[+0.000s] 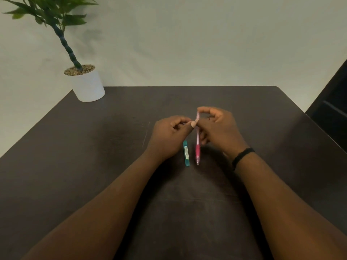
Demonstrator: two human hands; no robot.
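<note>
Dark table (78, 166), pale wall (187, 44). My right hand (220, 128) grips a pink pen (197, 150); my left hand (169, 137) pinches its upper part. A green case (186, 153) lies just beside the pen, beneath my left fingers.

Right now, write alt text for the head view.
A right hand grips a slim pink plastic pen while the left hand pinches its upper part. A flat teal plastic case lies beside it on the dark brown table; a white potted plant stands far left.
</note>
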